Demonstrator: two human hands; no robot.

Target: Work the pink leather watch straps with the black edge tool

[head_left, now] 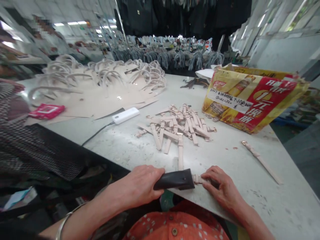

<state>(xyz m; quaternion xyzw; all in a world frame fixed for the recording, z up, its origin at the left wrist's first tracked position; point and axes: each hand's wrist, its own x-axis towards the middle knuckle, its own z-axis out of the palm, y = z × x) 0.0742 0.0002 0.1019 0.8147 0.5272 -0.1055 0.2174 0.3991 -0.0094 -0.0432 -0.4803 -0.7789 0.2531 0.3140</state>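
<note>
My left hand grips a black piece; my right hand pinches a pale strap at the piece's right end, presumably for steadiness. Beyond both, piled straps lie on the worktop, seemingly for easy reach.

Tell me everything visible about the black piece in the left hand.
The black piece is smooth, slightly shiny, leather-like, with a squared end and a small spot there. The left hand grips its other end, holding it sideways at the near table edge. A pale strap shows at the squared end; contact is unclear.
</note>
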